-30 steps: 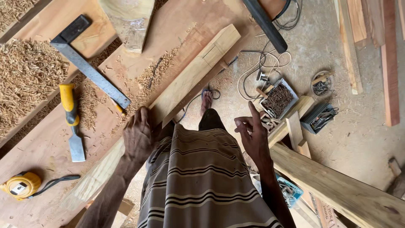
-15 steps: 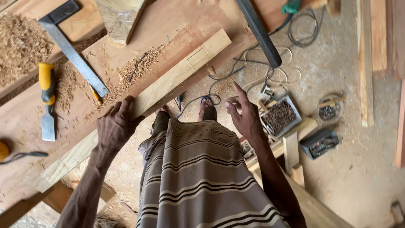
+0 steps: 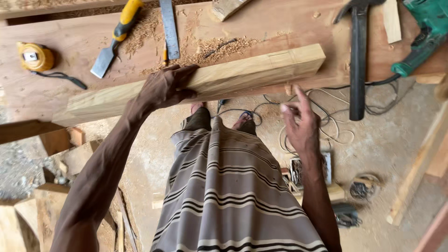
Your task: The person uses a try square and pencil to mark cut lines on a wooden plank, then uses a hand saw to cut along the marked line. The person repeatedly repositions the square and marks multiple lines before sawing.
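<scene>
A long pale wooden beam [image 3: 242,74] lies along the near edge of the reddish workbench [image 3: 70,42], with pencil marks near its right end. My left hand [image 3: 164,88] grips the beam near its middle, fingers curled over its top. My right hand [image 3: 298,123] hangs in the air just below the beam's right part, fingers spread, holding nothing. My striped garment fills the lower middle of the view.
On the bench lie a yellow tape measure [image 3: 35,57], a yellow-handled chisel [image 3: 114,39], a steel square [image 3: 169,28], wood shavings, a dark hammer [image 3: 358,56] overhanging the edge and a green power tool [image 3: 427,32]. Cables, small boxes of nails [image 3: 298,170] and timber offcuts lie on the floor.
The view has swung so the beam now runs nearly level across the frame. My left hand has closed over the beam. My right hand has risen toward the beam's right end.
</scene>
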The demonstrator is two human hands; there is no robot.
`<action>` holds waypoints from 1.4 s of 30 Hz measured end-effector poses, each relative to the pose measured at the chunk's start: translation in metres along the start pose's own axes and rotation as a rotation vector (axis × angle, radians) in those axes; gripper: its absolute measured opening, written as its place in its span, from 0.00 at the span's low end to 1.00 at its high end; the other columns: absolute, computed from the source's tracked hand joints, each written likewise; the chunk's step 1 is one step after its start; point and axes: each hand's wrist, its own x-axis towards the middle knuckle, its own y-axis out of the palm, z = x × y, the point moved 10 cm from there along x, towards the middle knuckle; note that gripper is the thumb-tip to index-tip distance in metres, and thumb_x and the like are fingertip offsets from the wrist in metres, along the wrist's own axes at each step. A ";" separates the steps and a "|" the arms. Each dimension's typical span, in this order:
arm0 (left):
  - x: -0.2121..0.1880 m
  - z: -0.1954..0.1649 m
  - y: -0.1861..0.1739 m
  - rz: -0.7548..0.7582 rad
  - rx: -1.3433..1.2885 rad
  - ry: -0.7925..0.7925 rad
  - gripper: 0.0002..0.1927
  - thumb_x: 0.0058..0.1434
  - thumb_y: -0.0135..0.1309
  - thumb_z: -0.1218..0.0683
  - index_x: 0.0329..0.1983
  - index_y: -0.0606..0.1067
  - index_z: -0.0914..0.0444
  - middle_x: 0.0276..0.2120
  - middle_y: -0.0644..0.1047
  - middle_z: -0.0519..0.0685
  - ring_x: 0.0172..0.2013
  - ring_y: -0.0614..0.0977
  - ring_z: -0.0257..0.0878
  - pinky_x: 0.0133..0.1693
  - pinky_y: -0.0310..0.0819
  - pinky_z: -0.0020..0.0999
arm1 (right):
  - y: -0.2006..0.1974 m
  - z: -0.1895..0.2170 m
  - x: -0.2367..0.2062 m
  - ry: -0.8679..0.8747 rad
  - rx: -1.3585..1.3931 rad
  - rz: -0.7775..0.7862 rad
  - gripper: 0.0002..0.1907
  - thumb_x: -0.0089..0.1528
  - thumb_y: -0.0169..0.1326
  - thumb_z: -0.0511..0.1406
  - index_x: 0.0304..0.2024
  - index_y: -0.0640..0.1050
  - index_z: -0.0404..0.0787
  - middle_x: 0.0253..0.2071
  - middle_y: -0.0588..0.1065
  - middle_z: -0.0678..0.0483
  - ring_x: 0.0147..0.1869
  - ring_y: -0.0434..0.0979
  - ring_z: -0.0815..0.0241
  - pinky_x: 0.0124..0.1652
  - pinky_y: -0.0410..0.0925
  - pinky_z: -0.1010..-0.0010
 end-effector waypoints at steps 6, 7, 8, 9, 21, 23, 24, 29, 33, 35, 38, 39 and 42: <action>-0.006 -0.004 0.006 -0.014 0.100 -0.022 0.44 0.56 0.66 0.39 0.73 0.66 0.59 0.40 0.72 0.54 0.39 0.76 0.50 0.42 0.75 0.46 | 0.055 0.091 0.033 -0.227 -0.060 -0.001 0.20 0.70 0.56 0.35 0.64 0.73 0.36 0.48 0.80 0.46 0.43 0.84 0.57 0.40 0.78 0.73; -0.008 -0.009 0.006 -0.020 0.103 0.007 0.44 0.56 0.66 0.41 0.73 0.66 0.59 0.41 0.72 0.55 0.41 0.76 0.51 0.44 0.75 0.46 | 0.070 0.111 0.041 -0.289 -0.099 0.000 0.19 0.70 0.56 0.34 0.62 0.74 0.35 0.50 0.80 0.43 0.43 0.83 0.57 0.38 0.78 0.73; -0.012 -0.013 0.007 -0.034 0.111 0.026 0.44 0.56 0.66 0.42 0.74 0.66 0.59 0.42 0.72 0.55 0.42 0.75 0.51 0.46 0.74 0.46 | 0.079 0.128 0.049 -0.338 -0.124 -0.022 0.17 0.70 0.55 0.34 0.60 0.75 0.36 0.49 0.80 0.45 0.43 0.83 0.57 0.39 0.77 0.71; -0.016 -0.014 0.006 -0.053 0.129 0.027 0.44 0.55 0.67 0.44 0.74 0.66 0.60 0.43 0.72 0.55 0.44 0.75 0.51 0.47 0.73 0.47 | 0.093 0.147 0.059 -0.399 -0.135 -0.033 0.15 0.70 0.55 0.35 0.58 0.76 0.37 0.47 0.80 0.46 0.44 0.83 0.57 0.40 0.77 0.70; -0.050 0.027 0.106 0.184 0.449 0.066 0.23 0.63 0.49 0.52 0.61 0.71 0.62 0.57 0.74 0.59 0.61 0.71 0.53 0.62 0.61 0.57 | 0.275 0.245 0.164 -0.453 -0.613 -0.105 0.24 0.57 0.55 0.36 0.56 0.71 0.38 0.26 0.73 0.55 0.23 0.70 0.61 0.23 0.62 0.65; -0.052 0.025 0.109 0.157 0.385 0.094 0.26 0.61 0.49 0.52 0.63 0.71 0.61 0.58 0.74 0.58 0.62 0.71 0.52 0.62 0.60 0.59 | 0.274 0.249 0.157 -0.468 -0.631 -0.151 0.24 0.57 0.52 0.30 0.56 0.69 0.37 0.27 0.71 0.55 0.24 0.69 0.62 0.23 0.62 0.65; -0.051 0.021 0.102 0.075 0.342 0.123 0.27 0.60 0.49 0.52 0.64 0.71 0.62 0.59 0.74 0.58 0.62 0.72 0.52 0.62 0.60 0.59 | 0.284 0.233 0.162 -0.357 -0.586 0.004 0.20 0.62 0.49 0.27 0.58 0.68 0.34 0.27 0.70 0.54 0.25 0.68 0.63 0.22 0.61 0.67; -0.044 0.018 0.086 0.152 0.263 0.120 0.29 0.59 0.55 0.44 0.61 0.71 0.61 0.57 0.74 0.60 0.62 0.70 0.55 0.63 0.60 0.56 | 0.253 0.231 0.165 -0.306 -0.433 -0.055 0.19 0.60 0.50 0.26 0.54 0.67 0.32 0.33 0.69 0.50 0.30 0.67 0.61 0.25 0.62 0.70; -0.038 0.008 0.065 0.192 0.280 0.143 0.33 0.59 0.57 0.40 0.58 0.70 0.68 0.53 0.74 0.64 0.58 0.72 0.56 0.55 0.66 0.51 | 0.225 0.232 0.180 -0.286 -0.322 -0.153 0.18 0.63 0.53 0.29 0.55 0.67 0.31 0.32 0.68 0.52 0.29 0.66 0.61 0.23 0.61 0.71; -0.036 -0.001 0.055 0.157 0.250 0.161 0.34 0.60 0.56 0.41 0.58 0.69 0.71 0.50 0.74 0.64 0.55 0.74 0.56 0.52 0.69 0.51 | 0.221 0.230 0.192 -0.238 -0.315 -0.155 0.18 0.66 0.55 0.33 0.55 0.68 0.31 0.29 0.67 0.54 0.27 0.64 0.62 0.23 0.59 0.70; -0.033 -0.004 0.046 0.117 0.314 0.111 0.30 0.63 0.54 0.43 0.58 0.69 0.70 0.49 0.74 0.63 0.54 0.76 0.55 0.51 0.70 0.49 | 0.229 0.230 0.212 -0.140 -0.184 -0.091 0.25 0.62 0.60 0.40 0.53 0.68 0.28 0.28 0.66 0.52 0.22 0.63 0.63 0.17 0.58 0.71; -0.032 -0.007 0.043 0.075 0.320 0.110 0.28 0.64 0.54 0.44 0.59 0.70 0.68 0.50 0.74 0.62 0.54 0.76 0.55 0.52 0.70 0.49 | 0.229 0.228 0.216 -0.110 -0.127 -0.090 0.29 0.60 0.61 0.40 0.53 0.67 0.26 0.31 0.65 0.51 0.22 0.65 0.64 0.15 0.61 0.72; -0.030 -0.016 0.045 -0.007 0.420 0.134 0.27 0.61 0.54 0.48 0.61 0.70 0.65 0.53 0.75 0.60 0.54 0.76 0.52 0.52 0.70 0.47 | 0.229 0.222 0.220 -0.097 -0.284 -0.043 0.20 0.59 0.61 0.38 0.47 0.72 0.33 0.30 0.70 0.51 0.26 0.70 0.60 0.22 0.63 0.65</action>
